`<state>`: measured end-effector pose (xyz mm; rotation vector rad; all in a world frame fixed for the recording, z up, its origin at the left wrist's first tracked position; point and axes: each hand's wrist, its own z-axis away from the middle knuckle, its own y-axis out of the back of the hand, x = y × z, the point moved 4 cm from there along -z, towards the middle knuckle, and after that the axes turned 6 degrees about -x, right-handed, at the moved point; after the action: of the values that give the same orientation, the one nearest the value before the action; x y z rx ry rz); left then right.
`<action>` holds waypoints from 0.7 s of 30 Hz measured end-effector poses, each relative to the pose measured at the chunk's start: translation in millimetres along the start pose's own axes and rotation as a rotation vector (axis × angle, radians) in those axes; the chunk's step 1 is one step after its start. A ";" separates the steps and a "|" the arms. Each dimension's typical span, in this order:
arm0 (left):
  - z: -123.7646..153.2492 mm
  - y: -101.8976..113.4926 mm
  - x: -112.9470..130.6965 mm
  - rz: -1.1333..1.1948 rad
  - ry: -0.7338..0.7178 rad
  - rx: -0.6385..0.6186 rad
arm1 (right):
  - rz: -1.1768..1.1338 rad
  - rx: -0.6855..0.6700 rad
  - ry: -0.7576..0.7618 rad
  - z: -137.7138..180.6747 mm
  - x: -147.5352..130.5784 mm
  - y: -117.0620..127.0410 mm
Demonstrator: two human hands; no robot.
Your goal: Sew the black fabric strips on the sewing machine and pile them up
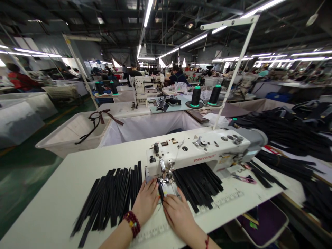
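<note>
A narrow black fabric strip [160, 192] lies lengthwise under the needle area of a white sewing machine [186, 152]. My left hand [147, 199], with a beaded bracelet at the wrist, is closed against the strip's left side, fingertips close to the presser foot [164, 178]. Nearer to me, my right hand [178, 211] grips the strip's near end, its fingers bent and pressed together. To the left of my hands lies a spread pile of black strips [111, 197]. Another pile of black strips [198, 183] lies under the machine arm. My fingers partly cover the strip.
Small scissors [243, 178] lie right of the machine. Black thread cones [196, 97] stand behind it. A fabric-lined bin [145, 126] and a white tub [75, 131] adjoin the table's far edge. Dark garments [290, 128] are heaped at the right. Other people work farther back.
</note>
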<state>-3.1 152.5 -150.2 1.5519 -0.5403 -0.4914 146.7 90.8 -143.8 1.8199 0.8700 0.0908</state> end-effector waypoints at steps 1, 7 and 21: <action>-0.4 -1.1 -0.8 -0.002 -0.001 0.008 | -0.002 -0.006 -0.003 -2.2 2.2 -2.1; -2.5 -4.5 -3.7 0.001 -0.006 0.032 | 0.053 -0.029 0.031 -15.1 13.9 -12.9; -7.5 -2.4 -4.9 0.001 0.005 0.053 | 0.215 -0.025 -0.051 -45.9 18.5 -23.5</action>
<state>-2.3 161.5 -152.3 1.6027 -0.5534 -0.4759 127.6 141.8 -149.9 1.8795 0.6324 0.1895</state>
